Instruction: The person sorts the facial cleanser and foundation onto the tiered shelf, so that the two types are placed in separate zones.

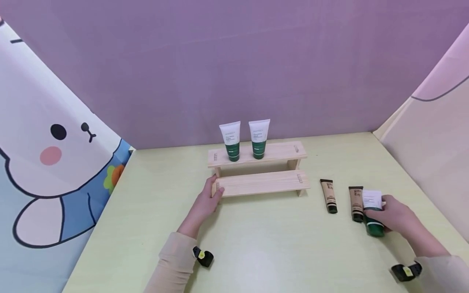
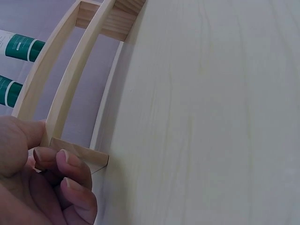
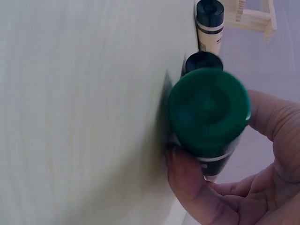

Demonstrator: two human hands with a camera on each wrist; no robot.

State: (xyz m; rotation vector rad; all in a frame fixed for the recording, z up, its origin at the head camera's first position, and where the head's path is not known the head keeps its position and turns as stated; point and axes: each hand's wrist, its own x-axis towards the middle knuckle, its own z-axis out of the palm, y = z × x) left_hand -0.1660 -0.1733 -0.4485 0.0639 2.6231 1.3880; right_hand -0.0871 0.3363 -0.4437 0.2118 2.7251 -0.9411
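Note:
A two-step wooden rack (image 1: 256, 185) stands mid-table. My left hand (image 1: 207, 199) grips the left end of its lower step, thumb on top; in the left wrist view the fingers (image 2: 75, 180) curl by the end support. Two white-and-green squeeze tubes (image 1: 231, 140) (image 1: 259, 138) stand upright, caps down, on the upper step. At the right, my right hand (image 1: 397, 213) holds a third white-and-green tube (image 1: 373, 201) between thumb and fingers, its green cap (image 3: 208, 108) facing the right wrist camera. Right beside it lies a tan tube with a black cap (image 1: 356, 201).
Another tan tube (image 1: 329, 195) lies between the rack and the right hand. A purple backdrop (image 1: 256, 73) rises behind the pale table (image 1: 264, 244). Printed cartoon panels flank it at left (image 1: 66, 171) and right (image 1: 432, 134).

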